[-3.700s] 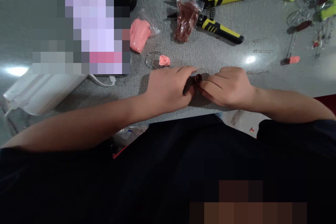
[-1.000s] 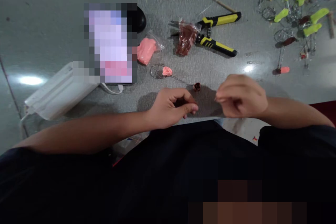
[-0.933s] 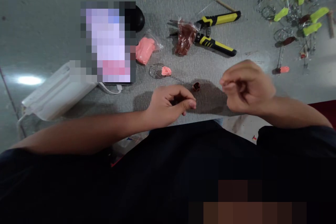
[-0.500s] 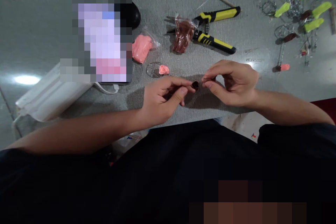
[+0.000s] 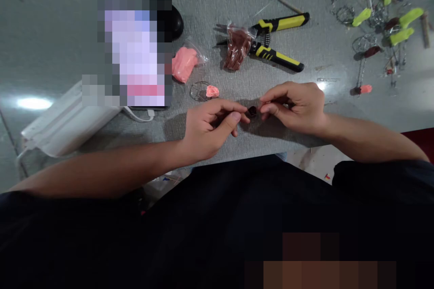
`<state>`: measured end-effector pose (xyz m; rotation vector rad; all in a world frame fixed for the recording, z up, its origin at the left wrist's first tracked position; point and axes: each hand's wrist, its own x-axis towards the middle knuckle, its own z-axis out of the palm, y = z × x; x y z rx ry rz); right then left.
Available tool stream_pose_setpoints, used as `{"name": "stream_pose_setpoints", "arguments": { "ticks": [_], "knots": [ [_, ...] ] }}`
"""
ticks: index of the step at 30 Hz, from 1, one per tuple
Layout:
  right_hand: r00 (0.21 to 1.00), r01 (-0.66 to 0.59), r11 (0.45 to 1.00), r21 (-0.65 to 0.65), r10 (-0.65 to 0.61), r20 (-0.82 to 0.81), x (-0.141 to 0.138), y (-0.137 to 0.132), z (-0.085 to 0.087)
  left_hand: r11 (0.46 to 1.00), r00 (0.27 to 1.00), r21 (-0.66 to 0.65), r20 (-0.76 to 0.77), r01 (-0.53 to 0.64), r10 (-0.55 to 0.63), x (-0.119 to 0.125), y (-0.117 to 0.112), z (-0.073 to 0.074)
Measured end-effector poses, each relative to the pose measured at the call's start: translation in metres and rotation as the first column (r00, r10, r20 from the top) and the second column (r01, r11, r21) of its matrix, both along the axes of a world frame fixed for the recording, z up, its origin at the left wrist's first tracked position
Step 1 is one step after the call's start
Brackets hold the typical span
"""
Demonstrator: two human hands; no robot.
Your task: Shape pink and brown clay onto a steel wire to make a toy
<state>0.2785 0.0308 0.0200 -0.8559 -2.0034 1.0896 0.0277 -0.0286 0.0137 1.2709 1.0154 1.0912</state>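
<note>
A small dark brown, rounded piece (image 5: 252, 111) sits at the fingertips of my left hand (image 5: 212, 124), whose fingers are closed in on it. What it is made of is too small to tell. Just to its right, my right hand (image 5: 291, 106) has thumb and forefinger pinched together, close to the piece. Anything between those fingertips is too fine to make out. Beyond my left hand lies a thin wire ring (image 5: 199, 91) with a coral-pink rosette (image 5: 212, 91) at its right side.
Yellow-and-black pliers (image 5: 280, 58) lie spread under a bag of brown material (image 5: 238, 45). Left of them are a coral-pink bag (image 5: 185, 63), a blurred-out screen (image 5: 135, 54), a black rounded object (image 5: 175, 22) and a white case (image 5: 68, 117). Wire pieces with yellow-green bits (image 5: 402, 36) cover the right.
My right hand has shifted slightly left, bringing its pinched fingertips nearer the dark brown piece. My left hand stays nearly in place.
</note>
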Motion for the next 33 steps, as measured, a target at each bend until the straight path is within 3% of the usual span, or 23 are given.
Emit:
{"name": "stream_pose_setpoints", "arguments": {
  "ticks": [6, 14, 23, 28, 33],
  "knots": [
    [0.994, -0.045, 0.987, 0.157, 0.029, 0.103, 0.006, 0.009, -0.004, 0.999, 0.999, 0.047, 0.046, 0.015, -0.017, 0.0, 0.001, -0.004],
    [0.971, -0.221, 0.894, 0.391, 0.164, 0.173, 0.005, 0.013, -0.008, 0.995, 0.998, 0.071, -0.007, 0.07, -0.07, -0.001, 0.001, -0.005],
    [0.948, -0.27, 0.856, 0.441, 0.157, 0.277, 0.0, 0.004, 0.005, 0.98, 0.981, 0.07, -0.069, 0.185, -0.181, -0.004, 0.008, -0.001],
    [0.973, -0.222, 0.852, 0.474, 0.166, 0.158, -0.003, 0.004, 0.006, 0.952, 0.957, 0.135, -0.127, 0.276, -0.259, -0.008, 0.012, 0.002],
    [0.99, -0.14, 0.761, 0.634, 0.111, 0.085, -0.004, 0.007, -0.002, 0.921, 0.939, 0.219, -0.195, 0.323, -0.283, -0.012, 0.012, 0.004]
  ]
}}
